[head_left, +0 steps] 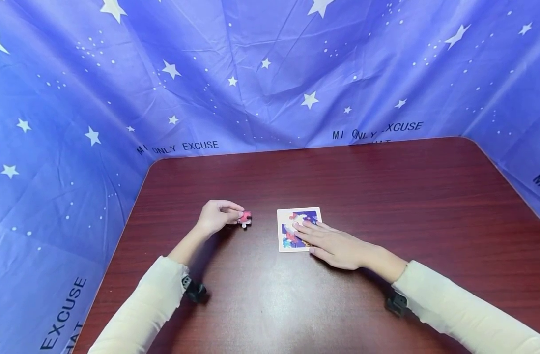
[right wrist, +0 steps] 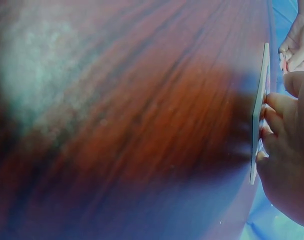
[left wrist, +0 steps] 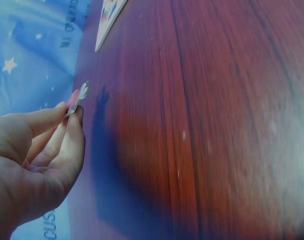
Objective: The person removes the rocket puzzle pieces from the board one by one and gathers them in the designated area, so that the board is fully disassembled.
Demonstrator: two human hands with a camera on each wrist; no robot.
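Between thumb and fingertips, my left hand (head_left: 217,216) pinches a small red and white jigsaw piece (head_left: 245,219), held just above the table to the left of the puzzle. The left wrist view shows that piece (left wrist: 76,99) nearly edge-on. A square puzzle board (head_left: 280,231) with a pale frame and a purple, white and red picture lies flat on the table. My right hand (head_left: 336,244) rests on its right part, fingers extended over the picture. Those fingers hide part of the picture. From the right wrist, the board (right wrist: 260,107) appears side-on under the fingertips.
The dark red wood table (head_left: 362,187) has rounded back corners. Behind it and along both sides hangs a blue curtain (head_left: 270,98) with white stars and lettering. A black wrist camera (head_left: 193,289) sits on the left sleeve, another black camera (head_left: 397,303) on the right.
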